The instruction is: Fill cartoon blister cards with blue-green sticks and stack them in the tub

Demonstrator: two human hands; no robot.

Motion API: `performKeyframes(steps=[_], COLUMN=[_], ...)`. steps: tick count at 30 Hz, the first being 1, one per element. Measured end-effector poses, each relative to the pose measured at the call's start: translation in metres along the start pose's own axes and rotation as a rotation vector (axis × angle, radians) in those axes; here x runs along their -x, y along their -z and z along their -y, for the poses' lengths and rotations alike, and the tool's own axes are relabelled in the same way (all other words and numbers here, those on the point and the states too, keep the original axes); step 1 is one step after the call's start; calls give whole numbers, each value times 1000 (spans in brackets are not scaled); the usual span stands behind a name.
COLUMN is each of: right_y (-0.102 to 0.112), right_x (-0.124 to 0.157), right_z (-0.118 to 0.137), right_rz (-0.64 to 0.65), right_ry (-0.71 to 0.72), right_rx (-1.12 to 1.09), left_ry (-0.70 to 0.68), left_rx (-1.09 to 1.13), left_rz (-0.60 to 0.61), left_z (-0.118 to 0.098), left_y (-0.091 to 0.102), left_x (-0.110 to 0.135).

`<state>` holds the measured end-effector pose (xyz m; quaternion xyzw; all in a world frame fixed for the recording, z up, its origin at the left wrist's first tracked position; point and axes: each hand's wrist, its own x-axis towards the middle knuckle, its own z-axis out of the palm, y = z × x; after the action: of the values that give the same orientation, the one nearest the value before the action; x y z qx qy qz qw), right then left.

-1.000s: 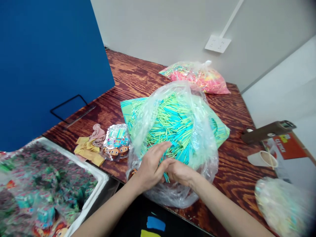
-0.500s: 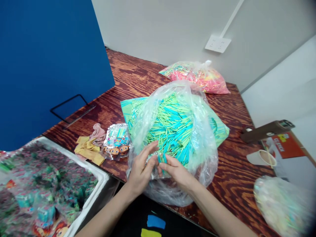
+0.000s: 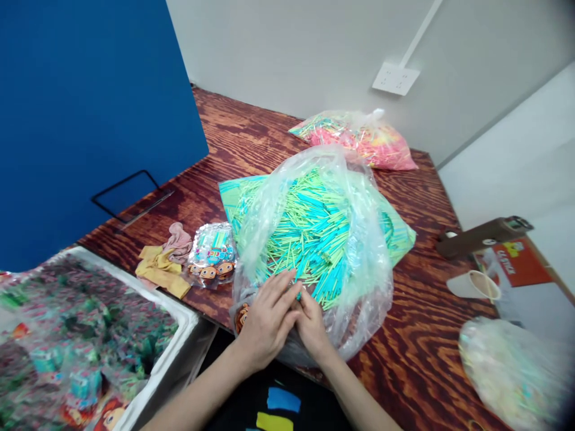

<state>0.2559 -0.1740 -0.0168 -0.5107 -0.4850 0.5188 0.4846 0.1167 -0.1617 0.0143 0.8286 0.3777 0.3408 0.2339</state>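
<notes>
Hands: left hand (image 3: 266, 312) over right hand (image 3: 314, 326) at bag's (image 3: 374, 269) near side, teal stick ends (image 3: 299, 296) between, each grip hidden, cannot tell | table (image 3: 415, 341): under bag | box (image 3: 185, 323): left of bag, nearer | packet (image 3: 214, 254): just left of bag | sticks (image 3: 314, 233): heaped inside bag

Your left hand (image 3: 268, 317) and right hand (image 3: 313, 328) meet over the near side of the clear bag (image 3: 376, 290) of green and blue sticks (image 3: 308, 230).
A teal tip (image 3: 299, 296) shows between your fingers, the rest hidden. Left of the bag lie a foil packet (image 3: 212, 254) and yellow cloth (image 3: 162, 272); behind, a knotted bag (image 3: 359, 142); to the right, a paper cup (image 3: 472, 285).
</notes>
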Motion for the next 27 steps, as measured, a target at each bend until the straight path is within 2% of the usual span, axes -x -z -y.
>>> performKeyframes(steps=[4, 6, 10, 16, 19, 24, 27], right_y=[3, 3, 4, 9, 8, 8, 10], right_x=[-2, -3, -3, 0, 2, 4, 5], right_z=[8, 8, 4, 11, 16, 17, 16], right_rz=[0, 3, -17, -57, -47, -62, -74], right_ry=[35, 46, 57, 68, 104, 128, 125], right_rx=[75, 72, 76, 121, 123, 112, 108], left_ry=[243, 289, 296, 350, 364, 403, 440], left_rx=[14, -122, -406, -568, -534, -319, -200], left_rz=[-144, -92, 103, 164, 170, 17, -23], left_z=[10, 15, 21, 20, 23, 29, 31], left_y=[7, 6, -3, -5, -4, -1, 3], left_x=[-3, -6, -12, -22, -25, -26, -25])
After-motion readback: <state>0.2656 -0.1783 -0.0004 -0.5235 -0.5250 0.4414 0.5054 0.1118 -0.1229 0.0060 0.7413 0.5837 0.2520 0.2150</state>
